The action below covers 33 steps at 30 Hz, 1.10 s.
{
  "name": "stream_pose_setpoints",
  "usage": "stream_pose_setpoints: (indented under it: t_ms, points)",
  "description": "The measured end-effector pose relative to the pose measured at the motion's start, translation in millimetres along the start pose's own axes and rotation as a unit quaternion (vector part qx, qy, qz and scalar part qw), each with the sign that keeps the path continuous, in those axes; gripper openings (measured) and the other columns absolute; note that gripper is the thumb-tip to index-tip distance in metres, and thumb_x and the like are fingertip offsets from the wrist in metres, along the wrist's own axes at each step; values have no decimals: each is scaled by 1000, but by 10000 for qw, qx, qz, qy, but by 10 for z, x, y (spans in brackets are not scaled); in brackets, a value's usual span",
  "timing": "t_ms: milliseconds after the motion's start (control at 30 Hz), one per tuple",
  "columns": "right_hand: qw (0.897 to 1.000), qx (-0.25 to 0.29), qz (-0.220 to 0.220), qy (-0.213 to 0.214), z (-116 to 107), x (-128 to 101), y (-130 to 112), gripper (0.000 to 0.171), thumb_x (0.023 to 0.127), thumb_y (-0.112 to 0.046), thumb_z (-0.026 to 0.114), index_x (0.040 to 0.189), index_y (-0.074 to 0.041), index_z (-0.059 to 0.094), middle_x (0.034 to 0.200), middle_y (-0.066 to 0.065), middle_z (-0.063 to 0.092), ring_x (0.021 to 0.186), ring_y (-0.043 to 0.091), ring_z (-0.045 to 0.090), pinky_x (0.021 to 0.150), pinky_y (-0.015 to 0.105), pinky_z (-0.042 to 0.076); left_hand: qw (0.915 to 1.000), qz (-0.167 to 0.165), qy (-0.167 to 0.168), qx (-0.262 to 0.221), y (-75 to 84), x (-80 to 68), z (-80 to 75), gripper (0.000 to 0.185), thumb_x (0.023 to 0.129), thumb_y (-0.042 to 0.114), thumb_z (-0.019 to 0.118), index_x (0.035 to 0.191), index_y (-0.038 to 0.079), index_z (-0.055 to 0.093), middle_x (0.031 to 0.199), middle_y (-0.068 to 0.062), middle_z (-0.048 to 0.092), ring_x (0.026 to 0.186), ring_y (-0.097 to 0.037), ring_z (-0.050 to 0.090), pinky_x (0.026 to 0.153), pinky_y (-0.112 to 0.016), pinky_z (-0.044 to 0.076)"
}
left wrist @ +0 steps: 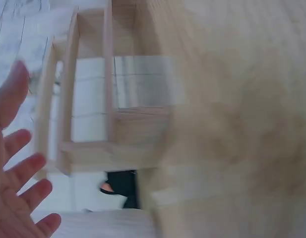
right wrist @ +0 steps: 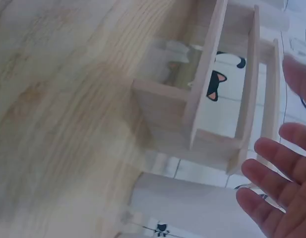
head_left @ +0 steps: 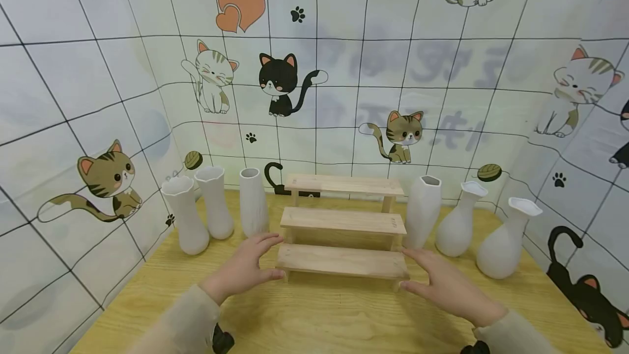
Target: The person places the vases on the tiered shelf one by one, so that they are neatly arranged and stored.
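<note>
A three-tier wooden step shelf (head_left: 343,260) stands mid-table. On its left side, my left hand (head_left: 245,266) has thumb and fingers spread, fingertips close to the ends of the lower tiers. Mirroring it, my right hand (head_left: 449,287) reaches toward the right end of the lowest tier. Both wrist views show a gap between palm and wood: the left fingers (left wrist: 29,171) and right fingers (right wrist: 272,163) are extended with nothing between them. Nearest the left hand is a ribbed white vase (head_left: 253,204); nearest the right, a faceted white vase (head_left: 422,214).
Two wavy-rimmed white vases, one in front (head_left: 185,217) and one behind (head_left: 214,204), stand further left. Two round-bellied white vases, a nearer one (head_left: 501,247) and a farther one (head_left: 455,228), stand right. A cat-print cloth wall (head_left: 339,70) encloses the wooden table (head_left: 324,321).
</note>
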State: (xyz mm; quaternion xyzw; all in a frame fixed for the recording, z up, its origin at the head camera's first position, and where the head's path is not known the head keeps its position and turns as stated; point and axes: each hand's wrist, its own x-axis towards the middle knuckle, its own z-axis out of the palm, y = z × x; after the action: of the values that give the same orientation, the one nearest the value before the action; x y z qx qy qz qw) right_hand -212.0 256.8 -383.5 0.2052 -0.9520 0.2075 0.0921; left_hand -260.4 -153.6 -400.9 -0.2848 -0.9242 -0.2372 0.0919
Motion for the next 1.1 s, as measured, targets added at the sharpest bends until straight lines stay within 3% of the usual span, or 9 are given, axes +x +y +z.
stream_pose_setpoints:
  t_ms: [67, 167, 333, 500, 700, 833, 1033, 1100]
  points:
    - [9989, 298, 332, 166, 9, -6, 55, 64, 75, -51, 56, 125, -13, 44, 119, 7, 47, 107, 26, 43, 81, 46, 36, 9971, -442, 255, -556, -81, -17, 79, 72, 67, 54, 62, 128, 26, 38, 130, 3, 35, 118, -20, 29, 90, -44, 27]
    - [9939, 654, 780, 426, 12, -9, 153, 60, 79, -49, 53, 122, -8, 46, 114, 12, 50, 102, 29, 46, 76, 46, 39, 9836, -1026, 508, -1391, -181, -35, 203, 74, 68, 50, 65, 129, 20, 37, 129, 0, 36, 117, -21, 31, 88, -45, 30]
    - [9819, 761, 1322, 1123, -1, -9, 391, 62, 81, -50, 48, 119, 0, 47, 108, 17, 53, 95, 30, 49, 72, 43, 42, 9479, -1730, 661, -2592, -304, -36, 382, 79, 66, 45, 69, 131, 17, 33, 129, -1, 35, 115, -23, 33, 89, -47, 28]
    - [9651, 643, 1832, 1757, -44, -76, 670, 60, 84, -46, 47, 118, 3, 45, 101, 20, 53, 90, 32, 49, 67, 43, 41, 9134, -2116, 751, -3397, -397, -22, 513, 81, 66, 40, 70, 132, 13, 31, 132, -5, 32, 115, -27, 33, 89, -44, 31]
    - [9354, 789, 2635, 2222, -120, -195, 969, 64, 84, -45, 45, 121, 7, 39, 105, 24, 48, 92, 36, 44, 68, 46, 36, 8840, -2088, 595, -4140, -445, -27, 636, 80, 70, 34, 69, 132, 10, 25, 133, -11, 28, 115, -32, 32, 86, -43, 34]
    - [9030, 807, 3438, 2446, -190, -246, 1124, 68, 82, -49, 47, 124, 4, 37, 108, 23, 46, 95, 37, 43, 68, 47, 34, 8814, -1922, 488, -4286, -454, -31, 714, 79, 72, 30, 69, 133, 9, 24, 131, -13, 30, 114, -31, 33, 86, -41, 35]
    - [8476, 1105, 4167, 3093, -292, -269, 1336, 79, 74, -51, 57, 127, 3, 34, 112, 24, 42, 99, 38, 38, 73, 50, 33, 8885, -1822, 432, -4190, -443, -21, 766, 77, 73, 33, 67, 133, 9, 25, 125, -12, 38, 109, -28, 40, 85, -40, 36]
    - [8350, 1182, 4299, 3225, -306, -280, 1410, 85, 70, -53, 59, 129, 3, 31, 117, 24, 38, 105, 39, 34, 79, 52, 30, 8932, -1774, 340, -4118, -445, -16, 777, 75, 74, 35, 65, 134, 11, 27, 123, -10, 40, 107, -26, 42, 84, -39, 37]
